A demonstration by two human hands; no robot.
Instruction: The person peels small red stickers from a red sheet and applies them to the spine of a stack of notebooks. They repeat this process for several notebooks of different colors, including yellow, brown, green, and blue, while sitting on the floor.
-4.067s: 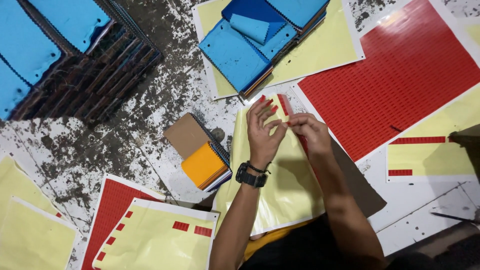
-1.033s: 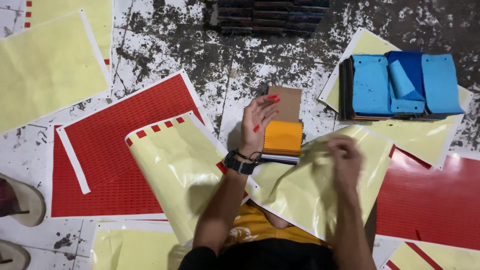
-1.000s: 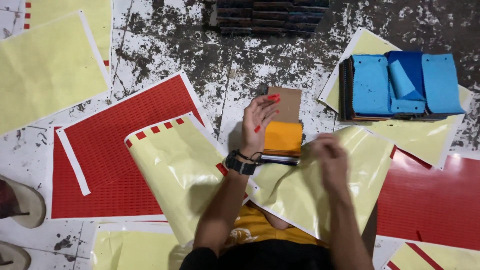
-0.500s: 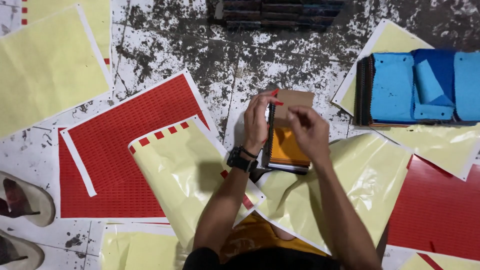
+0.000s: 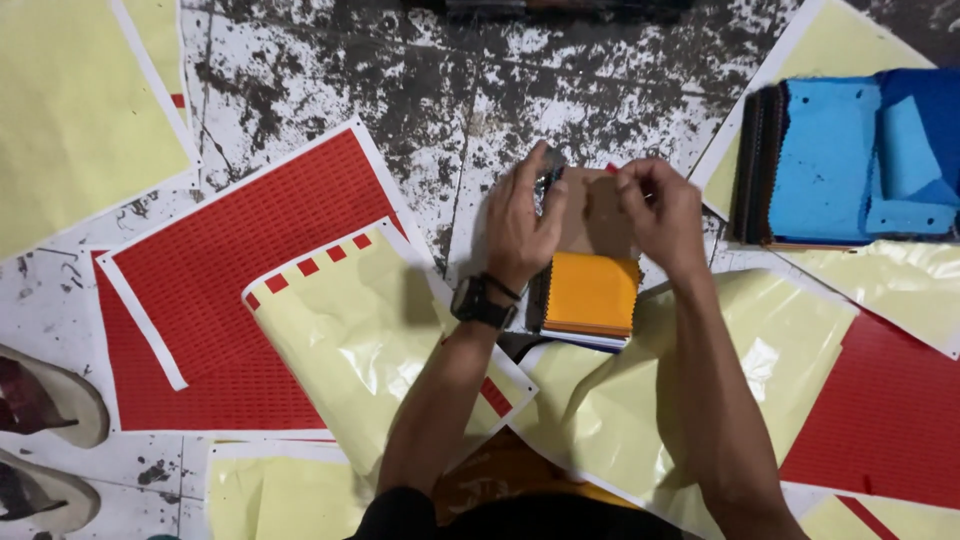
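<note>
The person sat over a paint-spattered floor (image 5: 330, 70) strewn with sticker sheets. Between the two hands lay a small swatch booklet (image 5: 590, 270), a stack of orange fabric samples under a brown card cover, resting on the floor just ahead of the person's lap. The left hand (image 5: 522, 225), with a dark wristwatch (image 5: 480, 302) on its wrist, pressed against the booklet's left edge, fingers curled over the bound side, holding it steady. The right hand (image 5: 660, 215) was pinched narrow at the top right corner of the brown cover, finger and thumb closed together on something small; a speck of red showed beside them, but what it was could not be told.

The booklet looked light and fairly stiff along its spine, with soft, floppy leaves; it would probably be best held by the bound edge, as the left hand did, since the loose edge would fan open.

To the left lay a red sticker sheet (image 5: 240, 250), partly covered by a glossy yellow backing sheet (image 5: 370, 340) with a row of red labels left along its top. More yellow backing paper (image 5: 720, 370) crumpled under the right forearm. A stack of blue swatch books (image 5: 850, 160) sat at the upper right, and two sandals (image 5: 45, 440) lay at the left edge.
</note>
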